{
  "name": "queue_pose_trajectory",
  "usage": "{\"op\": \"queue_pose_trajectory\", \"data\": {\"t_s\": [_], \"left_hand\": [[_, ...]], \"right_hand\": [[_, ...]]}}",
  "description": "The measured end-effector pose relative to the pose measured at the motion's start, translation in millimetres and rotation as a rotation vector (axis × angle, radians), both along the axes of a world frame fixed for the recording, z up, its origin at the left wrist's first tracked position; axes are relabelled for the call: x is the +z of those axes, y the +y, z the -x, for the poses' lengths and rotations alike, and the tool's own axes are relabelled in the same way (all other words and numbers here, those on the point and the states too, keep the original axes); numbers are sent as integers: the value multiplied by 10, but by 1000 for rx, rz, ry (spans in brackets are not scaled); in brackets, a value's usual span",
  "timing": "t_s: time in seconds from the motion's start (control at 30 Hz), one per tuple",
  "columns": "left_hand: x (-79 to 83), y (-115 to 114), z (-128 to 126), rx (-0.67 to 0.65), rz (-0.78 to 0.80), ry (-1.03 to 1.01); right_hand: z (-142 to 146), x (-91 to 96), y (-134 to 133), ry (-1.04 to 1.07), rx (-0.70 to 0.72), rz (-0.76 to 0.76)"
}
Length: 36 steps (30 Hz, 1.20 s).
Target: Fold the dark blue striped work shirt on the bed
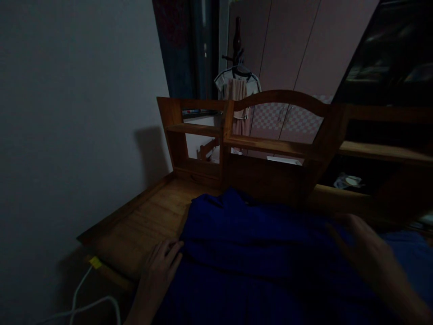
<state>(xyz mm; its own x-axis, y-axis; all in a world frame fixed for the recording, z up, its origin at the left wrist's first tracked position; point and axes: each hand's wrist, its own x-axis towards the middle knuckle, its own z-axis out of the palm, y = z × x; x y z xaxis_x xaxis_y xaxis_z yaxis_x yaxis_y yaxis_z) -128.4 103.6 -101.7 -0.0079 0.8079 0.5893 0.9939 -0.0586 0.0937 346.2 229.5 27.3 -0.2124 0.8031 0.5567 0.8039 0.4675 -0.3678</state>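
Observation:
A dark blue garment (237,243) lies spread over the wooden desktop, with slight creases across it and a raised, collar-like fold at its far edge. My left hand (162,262) rests at the garment's left edge, fingers laid out on the cloth and the wood, gripping nothing that I can see. Over the garment's right side, my right hand (365,246) is a little blurred, its thumb apart from the fingers and nothing visible between them. Whether it touches the cloth is hard to tell in the dim light.
A wooden shelf unit (270,143) rises behind the garment. Lighter blue cloth (411,253) lies at the right. A white cable (79,289) with a yellow tag (95,262) hangs near the left front corner. A grey wall (84,113) bounds the left. Clothes (237,85) hang beyond the shelves.

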Motion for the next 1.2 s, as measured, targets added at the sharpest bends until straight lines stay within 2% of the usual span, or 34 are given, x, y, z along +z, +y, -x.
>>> {"op": "queue_pose_trajectory", "data": {"t_s": [0.03,0.13,0.23,0.3,0.4,0.5,0.6,0.73,0.87,0.97,1.03,1.1,1.2], "left_hand": [[-27,2,4,-16,-13,-25],[-96,2,24,-43,-19,-107],[-104,4,34,-69,19,-185],[-81,8,29,-82,46,-219],[-40,13,11,-79,58,-253],[-9,10,-6,-82,64,-265],[8,-12,-11,-69,48,-212],[6,-44,-2,31,27,-84],[-5,-44,22,137,92,-93],[12,-48,80,180,151,-137],[51,-64,119,212,166,-154],[123,-93,113,208,160,-151],[290,-145,-87,89,108,-114]], "right_hand": [[263,-23,62,-51,35,32],[1246,-92,279,-140,363,177],[2208,-196,531,-242,511,254],[2717,-296,699,-289,579,326],[3247,-447,910,-303,611,367],[3523,-526,1073,-278,590,364],[3598,-527,1224,-232,499,320],[3578,-538,1365,-239,371,281],[3556,-566,1370,-326,339,280],[3431,-471,1324,-394,335,255],[3225,-346,1260,-435,355,219],[2899,-206,1154,-471,396,175],[2214,-57,944,-549,462,72]]}}
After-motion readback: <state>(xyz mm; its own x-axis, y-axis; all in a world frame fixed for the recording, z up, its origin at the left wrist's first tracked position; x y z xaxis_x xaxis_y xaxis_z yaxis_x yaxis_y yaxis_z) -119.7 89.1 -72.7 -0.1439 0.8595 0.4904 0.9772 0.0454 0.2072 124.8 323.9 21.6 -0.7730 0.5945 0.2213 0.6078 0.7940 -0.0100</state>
